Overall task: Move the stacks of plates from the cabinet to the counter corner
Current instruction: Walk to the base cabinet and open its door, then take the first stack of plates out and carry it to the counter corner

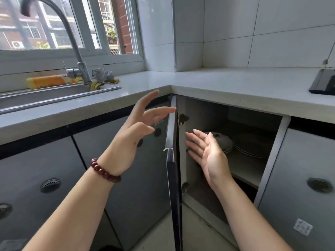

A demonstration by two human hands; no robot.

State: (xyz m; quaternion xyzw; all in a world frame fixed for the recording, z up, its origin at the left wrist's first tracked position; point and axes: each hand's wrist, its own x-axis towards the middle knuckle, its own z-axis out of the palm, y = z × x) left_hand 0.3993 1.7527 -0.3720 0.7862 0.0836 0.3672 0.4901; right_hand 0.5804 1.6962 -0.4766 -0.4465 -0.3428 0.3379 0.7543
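Note:
Two stacks of plates sit on the shelf inside the open cabinet: a left stack [223, 142], partly hidden behind my right hand, and a larger right stack [253, 145] in shadow. My right hand [208, 153] hovers in the cabinet opening, palm up, fingers spread, holding nothing. My left hand [139, 127], with a red bead bracelet on the wrist, is raised in front of the cabinet door [173, 169], fingers spread, near the door's top edge. The counter corner [181, 77] lies above the cabinet.
The door stands open edge-on between my hands. A sink [54, 95] with a tall faucet [79, 69] and a sponge is at the left. A black appliance [324, 82] sits on the counter at the right. A tiled pillar rises behind the corner.

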